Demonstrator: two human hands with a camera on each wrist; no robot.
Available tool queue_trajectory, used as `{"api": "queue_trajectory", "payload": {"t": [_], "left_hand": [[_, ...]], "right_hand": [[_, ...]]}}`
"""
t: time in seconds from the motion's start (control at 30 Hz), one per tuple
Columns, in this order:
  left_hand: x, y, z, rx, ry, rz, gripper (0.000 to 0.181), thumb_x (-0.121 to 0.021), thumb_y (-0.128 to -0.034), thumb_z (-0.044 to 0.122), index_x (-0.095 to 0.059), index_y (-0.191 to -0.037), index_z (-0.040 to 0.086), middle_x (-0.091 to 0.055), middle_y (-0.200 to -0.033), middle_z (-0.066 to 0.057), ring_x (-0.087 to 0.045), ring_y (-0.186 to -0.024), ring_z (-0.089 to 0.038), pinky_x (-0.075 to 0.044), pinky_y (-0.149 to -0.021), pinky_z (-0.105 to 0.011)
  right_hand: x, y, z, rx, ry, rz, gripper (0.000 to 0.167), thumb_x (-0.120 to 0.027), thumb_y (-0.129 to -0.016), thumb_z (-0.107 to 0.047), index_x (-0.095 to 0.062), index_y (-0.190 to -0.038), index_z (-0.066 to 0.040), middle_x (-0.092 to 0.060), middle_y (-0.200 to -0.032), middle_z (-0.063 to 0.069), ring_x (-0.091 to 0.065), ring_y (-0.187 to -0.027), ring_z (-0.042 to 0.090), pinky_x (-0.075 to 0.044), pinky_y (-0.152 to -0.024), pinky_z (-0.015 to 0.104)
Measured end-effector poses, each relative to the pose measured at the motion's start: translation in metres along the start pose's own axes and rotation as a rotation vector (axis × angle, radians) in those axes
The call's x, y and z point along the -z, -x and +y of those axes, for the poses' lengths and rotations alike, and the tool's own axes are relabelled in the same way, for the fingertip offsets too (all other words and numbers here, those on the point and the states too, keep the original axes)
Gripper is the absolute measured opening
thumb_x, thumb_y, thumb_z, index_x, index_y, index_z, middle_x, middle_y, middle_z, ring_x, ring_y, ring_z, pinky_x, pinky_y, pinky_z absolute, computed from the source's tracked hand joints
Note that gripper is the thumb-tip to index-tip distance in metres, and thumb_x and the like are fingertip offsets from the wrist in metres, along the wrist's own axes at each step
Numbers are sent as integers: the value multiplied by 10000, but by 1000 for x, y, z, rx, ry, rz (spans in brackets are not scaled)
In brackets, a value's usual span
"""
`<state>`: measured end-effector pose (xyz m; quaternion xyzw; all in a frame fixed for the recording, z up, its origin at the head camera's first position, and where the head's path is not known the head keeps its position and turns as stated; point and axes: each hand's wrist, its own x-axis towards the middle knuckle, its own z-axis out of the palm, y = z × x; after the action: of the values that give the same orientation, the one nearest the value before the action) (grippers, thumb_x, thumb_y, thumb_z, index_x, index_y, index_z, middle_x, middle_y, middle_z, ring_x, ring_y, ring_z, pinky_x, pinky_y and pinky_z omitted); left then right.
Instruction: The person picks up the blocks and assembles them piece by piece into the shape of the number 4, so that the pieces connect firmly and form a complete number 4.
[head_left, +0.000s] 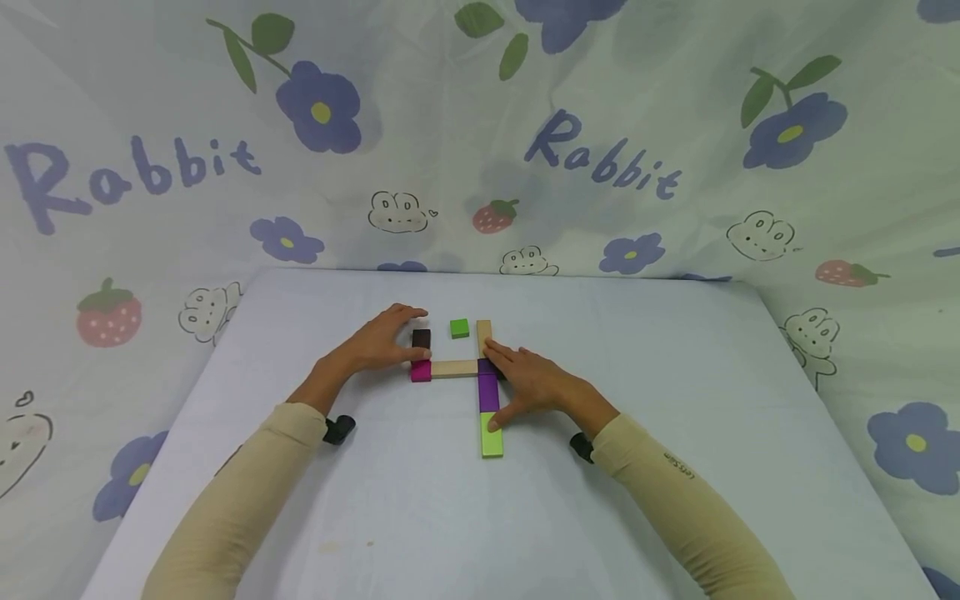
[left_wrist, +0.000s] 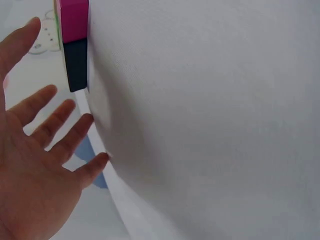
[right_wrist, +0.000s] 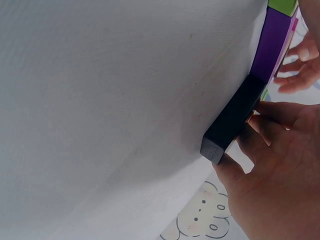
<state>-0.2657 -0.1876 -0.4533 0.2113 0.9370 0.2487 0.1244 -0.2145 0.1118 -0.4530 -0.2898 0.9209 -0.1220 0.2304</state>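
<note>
Wooden blocks lie joined in a branching shape on the table. In the head view my left hand (head_left: pixel 378 340) is spread around a black block (head_left: pixel 422 338) at the left, thumb near its join with a magenta block (head_left: pixel 422 372). The left wrist view shows that palm holding nothing, fingers apart. My right hand (head_left: pixel 540 382) reaches over the right column: a plain wood block (head_left: pixel 483 328), a purple block (head_left: pixel 488 393) and a lime green block (head_left: pixel 492 446). Its thumb is at the lime block. In the right wrist view, its extended fingers touch another black block (right_wrist: pixel 232 117), mostly hidden from above.
A plain wood block (head_left: pixel 454 369) bridges the magenta block and the right column. Behind it a small green block (head_left: pixel 459 328) stands apart. White cloth covers the table (head_left: pixel 405 500); a printed curtain (head_left: pixel 420 125) hangs behind its back edge.
</note>
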Motion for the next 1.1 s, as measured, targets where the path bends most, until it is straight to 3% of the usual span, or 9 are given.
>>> {"api": "queue_trajectory", "payload": {"t": [0.6,1.1], "left_hand": [[1,-23,17,-4,66,16,857,-757,-874,429,-354,-1566,123,-314,-1599,-171,-296,-1470,-359,-264,-1166,-585],[-7,-45,23,-15,132,12,868,-799,-859,371,-360,-1562,114,-383,-1565,-143,-428,-1382,-344,-352,-1129,-539]], "right_hand": [[-1,-2,2,-1,0,1,1279,-807,-701,-696,-128,-1638,-153,-38,-1702,-20,-184,-1532,301,-163,-1224,458],[-1,-1,2,13,1,6,1276,-806,-698,-700,-144,-1636,-145,-53,-1702,-13,-205,-1524,320,-170,-1222,467]]}}
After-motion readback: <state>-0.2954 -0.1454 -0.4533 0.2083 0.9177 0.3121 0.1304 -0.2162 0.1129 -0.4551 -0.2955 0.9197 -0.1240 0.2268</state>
